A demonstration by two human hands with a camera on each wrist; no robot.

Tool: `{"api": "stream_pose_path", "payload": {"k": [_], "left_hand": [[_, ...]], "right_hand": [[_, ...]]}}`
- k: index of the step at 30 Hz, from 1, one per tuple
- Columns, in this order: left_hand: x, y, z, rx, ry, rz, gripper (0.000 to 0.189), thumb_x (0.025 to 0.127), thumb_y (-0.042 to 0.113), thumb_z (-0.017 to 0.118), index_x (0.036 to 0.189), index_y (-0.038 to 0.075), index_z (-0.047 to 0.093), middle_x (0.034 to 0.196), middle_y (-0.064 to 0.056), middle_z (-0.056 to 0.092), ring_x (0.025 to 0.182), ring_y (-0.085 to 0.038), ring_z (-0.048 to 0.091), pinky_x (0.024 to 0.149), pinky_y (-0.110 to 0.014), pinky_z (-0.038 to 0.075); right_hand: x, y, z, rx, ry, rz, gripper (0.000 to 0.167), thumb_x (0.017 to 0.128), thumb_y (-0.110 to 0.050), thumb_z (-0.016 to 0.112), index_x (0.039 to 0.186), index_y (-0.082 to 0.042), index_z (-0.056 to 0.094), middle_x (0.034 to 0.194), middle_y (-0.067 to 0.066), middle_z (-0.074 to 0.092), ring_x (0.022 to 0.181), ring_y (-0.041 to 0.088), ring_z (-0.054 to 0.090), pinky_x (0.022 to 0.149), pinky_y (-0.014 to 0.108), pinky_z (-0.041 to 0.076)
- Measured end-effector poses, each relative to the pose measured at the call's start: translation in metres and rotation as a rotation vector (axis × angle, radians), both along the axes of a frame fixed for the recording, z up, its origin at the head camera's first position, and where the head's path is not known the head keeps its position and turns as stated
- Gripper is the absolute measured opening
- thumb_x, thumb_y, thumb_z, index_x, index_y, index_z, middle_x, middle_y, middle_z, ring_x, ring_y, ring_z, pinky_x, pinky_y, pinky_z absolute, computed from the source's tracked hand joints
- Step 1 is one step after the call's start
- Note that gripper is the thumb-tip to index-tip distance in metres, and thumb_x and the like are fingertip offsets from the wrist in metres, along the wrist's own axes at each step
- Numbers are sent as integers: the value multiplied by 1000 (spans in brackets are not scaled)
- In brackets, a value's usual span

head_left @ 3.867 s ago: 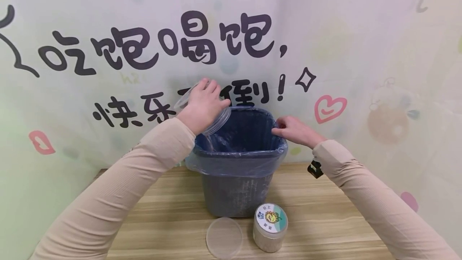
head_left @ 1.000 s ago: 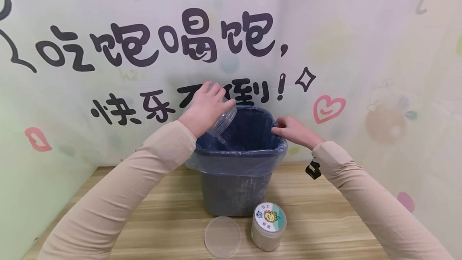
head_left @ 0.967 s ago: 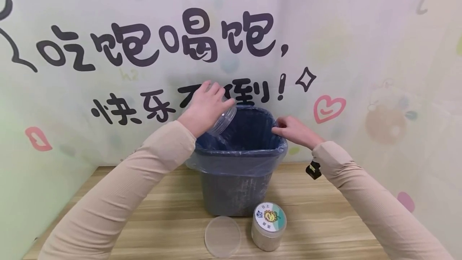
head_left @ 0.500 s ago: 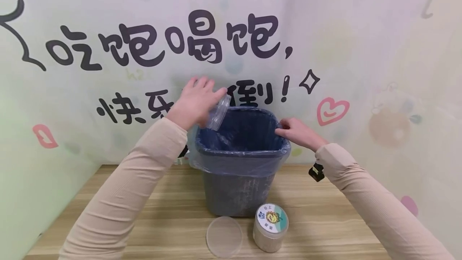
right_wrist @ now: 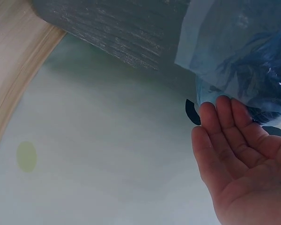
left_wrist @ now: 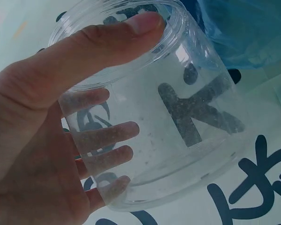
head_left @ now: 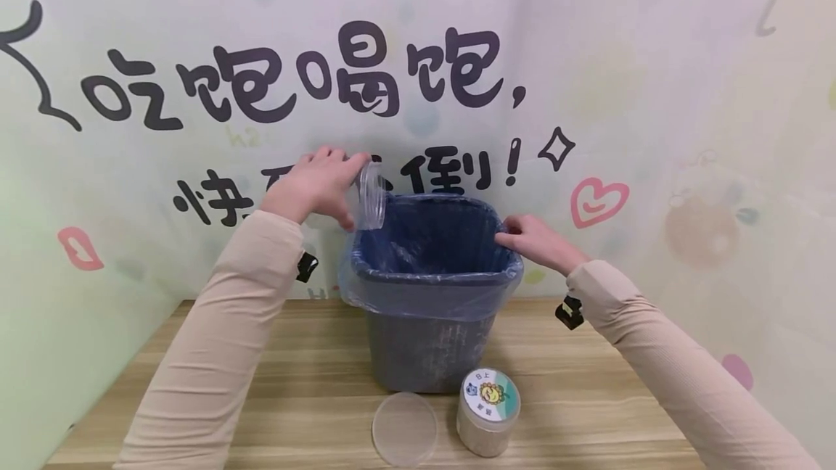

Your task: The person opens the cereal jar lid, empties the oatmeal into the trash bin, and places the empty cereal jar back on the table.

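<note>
My left hand (head_left: 316, 183) grips a clear plastic jar (head_left: 372, 196) beside the bin's left rim, its mouth turned toward the bin. In the left wrist view my thumb lies across the mouth of the jar (left_wrist: 192, 154) and the fingers show through its wall, which carries small specks. A grey trash bin (head_left: 427, 354) with a blue plastic liner (head_left: 434, 302) folded over its rim stands on the table. At the right rim, my right hand (head_left: 538, 241) pinches the lined edge, thumb inward. The right wrist view shows its fingers (right_wrist: 220, 136) against the outside.
On the wooden table (head_left: 294, 376), in front of the bin, lie a round translucent lid (head_left: 405, 429) and a closed jar (head_left: 488, 434) with a sunflower sticker on top. A wall hanging (head_left: 196, 13) with large dark lettering stands close behind.
My left hand has drawn the jar leftward from over the bin to its left rim, and the jar has tipped back from its downward slant. The right hand stays at the rim.
</note>
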State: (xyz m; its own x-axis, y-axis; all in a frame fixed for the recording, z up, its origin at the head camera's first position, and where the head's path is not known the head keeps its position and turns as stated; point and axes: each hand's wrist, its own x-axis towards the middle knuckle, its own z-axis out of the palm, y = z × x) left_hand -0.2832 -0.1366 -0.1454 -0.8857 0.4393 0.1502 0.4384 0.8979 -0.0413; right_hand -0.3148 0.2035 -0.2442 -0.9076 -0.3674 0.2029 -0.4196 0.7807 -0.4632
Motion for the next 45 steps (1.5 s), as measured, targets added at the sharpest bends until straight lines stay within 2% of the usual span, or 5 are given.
{"api": "stream_pose_path", "payload": {"k": [12,20,27,33,45], "left_hand": [[-1,-33,-5,242,-89,-64,103,65,24,87,146,2,28,138,-28,40,125,-47,32,98,-64,31],[5,-63,-18,413,-128,-84,102,68,20,85,143,-5,21,123,-26,50,105,-38,52,90,-54,43],[4,-81,-50,483,-188,-104,104,69,22,85,142,-7,18,129,-32,45,111,-40,51,96,-55,40],[7,-94,-80,501,-178,-56,102,68,26,86,139,-8,21,123,-34,49,108,-43,53,95,-57,41],[6,-106,-146,581,-202,-71,105,64,25,88,138,-13,25,128,-39,43,113,-48,48,96,-59,39]], "right_hand": [[2,0,-2,-31,32,22,25,88,-24,50,82,-1,58,70,6,52,65,21,49,60,32,39],[1,1,-2,-26,-6,-1,20,91,-19,52,84,-1,58,71,5,52,66,21,49,61,32,39],[1,1,0,-32,-33,-5,22,92,-19,51,88,1,60,73,6,54,68,21,49,62,32,40],[1,0,0,-42,-34,-1,22,92,-19,51,87,0,59,73,6,53,68,21,49,62,32,40],[1,0,0,-47,-21,10,21,93,-19,52,86,0,60,72,5,52,67,20,48,62,32,39]]}}
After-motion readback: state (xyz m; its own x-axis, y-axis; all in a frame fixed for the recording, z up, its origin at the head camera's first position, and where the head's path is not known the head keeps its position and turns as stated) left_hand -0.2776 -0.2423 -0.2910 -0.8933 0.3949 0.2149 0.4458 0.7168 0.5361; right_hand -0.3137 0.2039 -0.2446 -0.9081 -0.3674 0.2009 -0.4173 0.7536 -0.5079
